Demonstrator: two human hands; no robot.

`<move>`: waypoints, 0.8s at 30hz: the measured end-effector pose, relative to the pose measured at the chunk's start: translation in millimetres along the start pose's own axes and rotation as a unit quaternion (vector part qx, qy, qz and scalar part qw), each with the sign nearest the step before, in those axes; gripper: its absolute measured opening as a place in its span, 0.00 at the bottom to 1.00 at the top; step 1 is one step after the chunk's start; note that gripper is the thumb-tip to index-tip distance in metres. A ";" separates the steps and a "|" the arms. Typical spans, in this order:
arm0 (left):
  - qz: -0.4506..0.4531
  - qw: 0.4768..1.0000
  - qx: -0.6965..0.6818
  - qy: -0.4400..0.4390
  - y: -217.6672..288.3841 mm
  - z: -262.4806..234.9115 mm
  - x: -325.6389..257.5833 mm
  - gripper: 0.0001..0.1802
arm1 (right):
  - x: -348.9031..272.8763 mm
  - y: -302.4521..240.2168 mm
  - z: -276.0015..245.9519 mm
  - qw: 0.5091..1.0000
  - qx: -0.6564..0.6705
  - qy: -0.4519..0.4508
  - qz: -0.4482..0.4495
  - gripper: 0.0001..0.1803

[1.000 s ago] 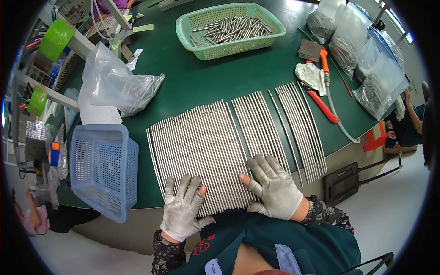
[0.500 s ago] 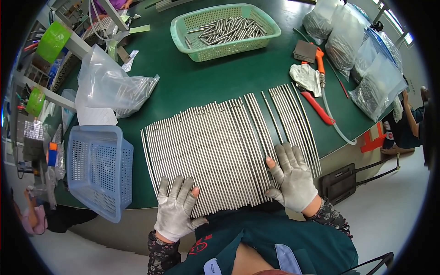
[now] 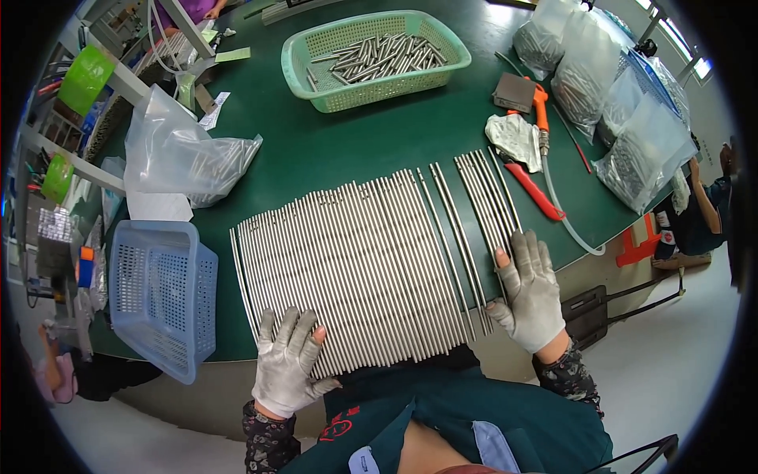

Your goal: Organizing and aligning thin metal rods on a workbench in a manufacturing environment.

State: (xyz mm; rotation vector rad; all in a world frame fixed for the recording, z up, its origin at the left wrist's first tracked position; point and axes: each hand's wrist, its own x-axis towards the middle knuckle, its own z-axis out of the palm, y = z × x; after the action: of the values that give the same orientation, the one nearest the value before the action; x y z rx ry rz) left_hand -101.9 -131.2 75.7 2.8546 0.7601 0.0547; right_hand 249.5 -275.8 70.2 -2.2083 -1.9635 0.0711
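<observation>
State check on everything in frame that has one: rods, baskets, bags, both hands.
Metal rods: laid flat side by side in a row on the green table, a few gaps at the right end.
Left hand: gloved, open, flat on the rods' near ends.
Right hand: gloved, open, flat at the row's right edge.
Green basket: upright, holding loose rods.
Blue basket: no contents visible.
Clear bag: slumped, partly filled.

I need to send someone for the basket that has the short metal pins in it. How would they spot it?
On the green table, look at the far edge, beyond the row of long rods. The green basket stands there, holding short pins. The only other basket, the blue one, sits at the near left corner.
</observation>
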 end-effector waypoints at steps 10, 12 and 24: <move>-0.001 1.000 0.020 -0.002 -1.1 0.5 0.1 0.50 | 6.1 -21.9 0.7 0.986 0.105 -0.052 -0.118 0.45; 0.000 1.000 0.017 0.002 -1.1 1.1 -0.5 0.49 | 6.6 -19.0 -1.5 0.977 0.160 -0.044 -0.137 0.44; 0.000 0.999 0.035 -0.010 32.4 -9.3 18.0 0.48 | -9.4 3.5 2.7 0.989 0.129 -0.026 -0.067 0.47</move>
State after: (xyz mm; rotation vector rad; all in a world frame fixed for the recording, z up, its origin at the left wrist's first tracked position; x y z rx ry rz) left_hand -71.2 -148.3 90.7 2.9158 0.7714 0.0000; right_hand 251.3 -285.1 66.1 -1.9275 -1.9962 0.3475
